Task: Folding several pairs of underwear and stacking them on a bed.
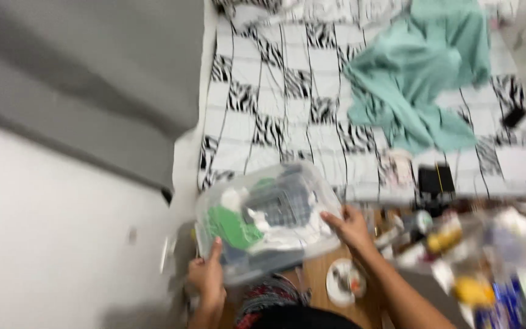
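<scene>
Carrying step: left hand [207,279] and right hand [351,228] grip clear plastic bin [266,222], lower centre of frame, probably clothes inside. Next: set down level near zebra-print bed [287,91].

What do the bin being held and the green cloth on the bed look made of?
Bin: likely clear, glossy plastic, since its contents show through the lid. Both hands, left and right, grip its edges. Green cloth: soft matte fabric, crumpled in folds; weave lost to blur.

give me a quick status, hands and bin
Left hand and right hand grip clear bin at its sides. Bin full of clothes, lifted beside bed. Nothing blocking.
</scene>
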